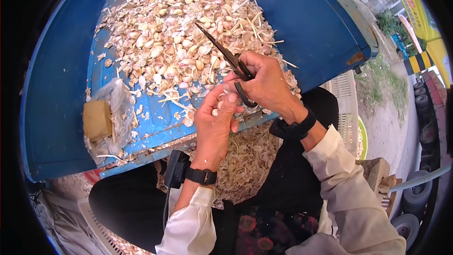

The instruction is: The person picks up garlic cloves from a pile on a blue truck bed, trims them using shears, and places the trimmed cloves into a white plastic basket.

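Observation:
My right hand (269, 85) is wrapped round a pair of dark scissors (218, 45), whose blades point up and left over the garlic. One handle loop sticks out below the fingers. Close beside it, my left hand (212, 123) is closed on garlic cloves (215, 112), pale and partly hidden by the thumb and fingers. The fingertips of the two hands nearly meet at the front edge of the blue tray (155, 137). Just beyond them spreads a big heap of loose garlic cloves (174, 38) with papery skins and cut stems.
A tan block (97, 120) and a crumpled plastic bag (120, 106) lie at the tray's left front. Garlic skins (247, 160) are piled below, between my legs. Pale plastic crates (342, 99) stand at the right. Dark tyres (417, 189) line the far right.

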### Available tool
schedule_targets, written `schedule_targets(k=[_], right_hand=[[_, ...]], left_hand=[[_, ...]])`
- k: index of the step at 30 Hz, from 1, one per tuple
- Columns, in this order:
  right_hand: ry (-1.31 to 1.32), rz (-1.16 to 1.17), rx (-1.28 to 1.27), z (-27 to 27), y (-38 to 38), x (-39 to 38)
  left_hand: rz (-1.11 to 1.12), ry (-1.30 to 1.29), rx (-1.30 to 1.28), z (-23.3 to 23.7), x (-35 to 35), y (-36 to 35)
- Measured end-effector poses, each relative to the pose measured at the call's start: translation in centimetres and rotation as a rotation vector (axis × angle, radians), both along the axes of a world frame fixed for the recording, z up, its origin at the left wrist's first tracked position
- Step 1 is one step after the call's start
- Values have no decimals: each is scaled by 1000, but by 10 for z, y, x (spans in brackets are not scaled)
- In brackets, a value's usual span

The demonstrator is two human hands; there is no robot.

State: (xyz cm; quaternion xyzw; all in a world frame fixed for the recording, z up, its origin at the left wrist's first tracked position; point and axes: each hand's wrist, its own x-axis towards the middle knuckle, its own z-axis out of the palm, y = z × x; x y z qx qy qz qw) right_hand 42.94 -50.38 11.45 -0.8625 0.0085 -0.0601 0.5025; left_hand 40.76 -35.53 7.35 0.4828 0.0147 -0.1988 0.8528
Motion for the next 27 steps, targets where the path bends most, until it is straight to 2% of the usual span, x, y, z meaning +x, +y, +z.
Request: schedule_targets(k=[3, 5, 6, 7, 8, 9, 10, 12, 13, 15, 16, 18, 21, 23, 24, 26, 27], right_hand=[[-63, 25, 8, -15, 12, 1], [70, -20, 178, -15, 19, 0], [72, -25, 180, -14, 20, -1], [88, -13, 340, -11, 20, -2], [101, 2, 496, -8, 19, -1], [64, -34, 494, -4, 9, 2], [80, -123, 434, 13, -3, 0], [6, -191, -179, 20, -39, 1], [3, -192, -186, 19, -47, -3], [-52, -132, -787, 11, -57, -10], [-51, -131, -785, 5, -56, -12], [12, -46, -611, -11, -44, -13], [17, -51, -570, -19, -35, -11], [54, -6, -471, -9, -34, -13], [54, -4, -468, 2, -29, -16], [-16, 171, -236, 19, -20, -25], [21, 232, -268, 28, -15, -27]], left_hand=[[-14, -21, 57, -18, 3, 14], [-64, -44, 82, -19, 3, 18], [-117, -61, 107, -18, 2, 20], [-124, -57, 108, -16, 3, 24], [-181, -50, 29, -11, 5, 30], [-236, -41, -54, -9, 5, 34], [-235, -41, -61, -8, 4, 36], [-205, -6, -144, -5, 3, 39], [-225, -1, -178, -7, 4, 41], [-201, 63, -238, -10, 4, 39], [-167, 128, -289, -10, 4, 39], [-141, 179, -337, -14, 4, 39], [-150, 264, -435, -28, 6, 40], [-188, 191, -147, -22, 2, 34], [-185, 192, -143, -16, 2, 29], [-231, 193, 16, -2, -2, 19], [-262, 184, -6, 0, -4, 17]])
